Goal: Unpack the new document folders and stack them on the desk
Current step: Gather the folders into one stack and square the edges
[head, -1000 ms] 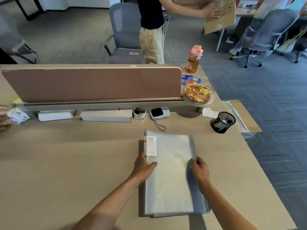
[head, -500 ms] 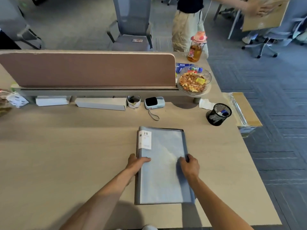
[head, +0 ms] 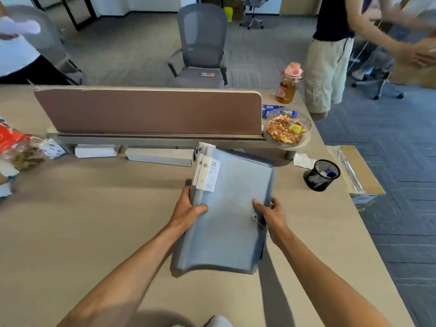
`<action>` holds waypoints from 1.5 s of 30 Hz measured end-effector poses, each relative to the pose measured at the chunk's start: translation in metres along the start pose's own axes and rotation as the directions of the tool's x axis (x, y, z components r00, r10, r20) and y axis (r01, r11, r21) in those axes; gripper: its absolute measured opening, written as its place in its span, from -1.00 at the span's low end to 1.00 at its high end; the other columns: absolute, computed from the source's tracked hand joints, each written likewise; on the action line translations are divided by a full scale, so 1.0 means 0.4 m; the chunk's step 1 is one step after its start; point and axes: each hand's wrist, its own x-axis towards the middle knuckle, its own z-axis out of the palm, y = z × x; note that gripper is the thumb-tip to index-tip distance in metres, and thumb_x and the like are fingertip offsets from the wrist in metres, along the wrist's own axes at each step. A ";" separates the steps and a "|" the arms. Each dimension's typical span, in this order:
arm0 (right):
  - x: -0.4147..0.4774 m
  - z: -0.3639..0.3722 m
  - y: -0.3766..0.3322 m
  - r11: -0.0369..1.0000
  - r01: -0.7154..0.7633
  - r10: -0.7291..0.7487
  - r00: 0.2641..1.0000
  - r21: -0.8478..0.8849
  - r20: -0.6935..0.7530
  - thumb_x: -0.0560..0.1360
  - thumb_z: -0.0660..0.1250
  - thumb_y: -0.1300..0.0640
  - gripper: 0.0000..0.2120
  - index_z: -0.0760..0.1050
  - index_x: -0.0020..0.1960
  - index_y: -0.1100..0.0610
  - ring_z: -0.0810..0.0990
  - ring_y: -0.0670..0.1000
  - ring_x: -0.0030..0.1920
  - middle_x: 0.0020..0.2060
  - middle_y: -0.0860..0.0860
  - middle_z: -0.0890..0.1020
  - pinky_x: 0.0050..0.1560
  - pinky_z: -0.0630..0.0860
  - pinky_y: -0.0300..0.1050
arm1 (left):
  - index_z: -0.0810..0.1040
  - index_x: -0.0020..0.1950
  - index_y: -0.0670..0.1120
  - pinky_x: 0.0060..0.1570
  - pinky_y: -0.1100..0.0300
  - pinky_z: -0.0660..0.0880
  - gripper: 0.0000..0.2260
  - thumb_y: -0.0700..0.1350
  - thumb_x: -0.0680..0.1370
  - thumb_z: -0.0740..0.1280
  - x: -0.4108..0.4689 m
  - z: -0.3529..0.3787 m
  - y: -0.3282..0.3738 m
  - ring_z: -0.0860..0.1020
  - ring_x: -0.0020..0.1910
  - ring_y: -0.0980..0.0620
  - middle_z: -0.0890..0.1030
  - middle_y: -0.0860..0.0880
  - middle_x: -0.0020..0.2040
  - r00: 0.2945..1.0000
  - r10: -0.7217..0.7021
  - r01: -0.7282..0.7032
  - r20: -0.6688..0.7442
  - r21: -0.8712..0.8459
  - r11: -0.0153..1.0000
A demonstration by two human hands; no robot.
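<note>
The stack of blue document folders point(head: 233, 208) is held tilted above the bench point(head: 82, 232), its long axis running away from the person, far end higher. The left hand point(head: 186, 208) clamps the spine edge, the right hand point(head: 271, 215) pinches the opposite long edge; both grips sit equally close, level at mid-length. A mesh pen cup point(head: 320, 175) stands well apart to the right.

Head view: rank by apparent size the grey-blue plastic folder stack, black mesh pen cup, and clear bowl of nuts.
1. Grey-blue plastic folder stack, by far the largest, though nearest the camera.
2. Clear bowl of nuts.
3. Black mesh pen cup, only slightly smaller; close call.
</note>
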 end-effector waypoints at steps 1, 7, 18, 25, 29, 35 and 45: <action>-0.007 0.023 -0.029 0.999 0.050 -0.050 0.999 -0.004 0.022 0.43 0.46 0.18 -0.57 0.43 0.24 0.23 0.63 0.01 -0.14 0.11 0.19 0.62 -0.30 0.59 -0.21 | 0.33 0.21 0.03 -0.19 0.20 0.48 -0.43 -0.14 0.22 0.37 0.005 -0.031 0.013 0.57 -0.07 0.08 0.56 0.08 0.00 0.999 0.047 -0.046 -0.021 0.034 0.998; -0.046 0.160 -0.119 0.938 0.338 -0.328 0.938 -0.083 0.109 0.48 0.40 0.19 -0.46 0.28 0.38 0.12 0.51 0.01 0.26 0.28 0.01 0.51 0.26 0.49 0.02 | 0.34 0.21 0.08 -0.03 0.08 0.53 -0.40 -0.23 0.23 0.43 0.057 -0.193 0.031 0.56 0.03 -0.02 0.59 0.08 0.04 0.984 0.137 -0.128 -0.118 0.081 0.989; -0.110 0.311 -0.122 0.918 0.372 -0.371 0.928 -0.134 0.035 0.46 0.41 0.17 -0.41 0.26 0.42 0.12 0.49 0.08 0.27 0.31 0.07 0.49 0.31 0.46 0.08 | 0.30 0.32 -0.06 -0.14 0.45 0.52 -0.25 -0.30 0.25 0.59 0.125 -0.390 0.003 0.60 0.08 0.09 0.59 0.04 0.10 0.966 0.081 -0.134 0.246 0.205 0.970; -0.119 0.365 -0.148 0.898 0.403 -0.420 0.905 -0.177 -0.073 0.51 0.28 0.30 -0.51 0.23 0.39 0.15 0.47 0.03 0.22 0.24 0.01 0.46 0.28 0.41 -0.07 | 0.31 0.20 0.11 0.06 0.05 0.58 -0.35 -0.03 0.26 0.61 0.161 -0.386 0.050 0.63 0.00 -0.01 0.62 0.01 0.06 0.964 0.266 -0.261 0.011 0.232 0.937; -0.126 0.372 -0.148 0.883 0.434 -0.455 0.884 -0.179 -0.103 0.49 0.29 0.34 -0.48 0.25 0.37 0.02 0.51 -0.23 0.13 0.16 -0.13 0.50 0.17 0.41 -0.37 | 0.30 0.30 0.03 0.02 0.21 0.56 -0.30 0.01 0.29 0.60 0.164 -0.394 0.029 0.62 0.00 0.08 0.60 0.04 0.08 0.955 0.296 -0.290 0.019 0.274 0.917; -0.125 0.394 -0.072 0.905 0.374 -0.406 0.902 -0.204 -0.144 0.34 0.37 0.26 -0.47 0.25 0.23 0.05 0.48 -0.34 0.07 0.06 -0.23 0.44 -0.06 0.42 -0.57 | 0.27 0.37 0.03 -0.20 0.60 0.42 -0.23 -0.03 0.29 0.61 0.166 -0.401 -0.015 0.52 0.00 0.24 0.52 0.27 0.05 0.963 0.223 -0.264 0.152 0.369 0.891; -0.071 0.386 -0.040 0.906 0.191 -0.303 0.915 -0.377 -0.266 0.21 0.54 0.10 -0.42 0.30 0.09 0.13 0.52 0.06 -0.02 -0.03 0.03 0.47 -0.08 0.53 -0.03 | 0.29 0.32 -0.07 -0.02 0.03 0.56 -0.30 -0.01 0.31 0.57 0.171 -0.313 -0.019 0.58 0.13 -0.19 0.59 -0.12 0.18 0.973 0.217 -0.155 -0.080 0.470 0.869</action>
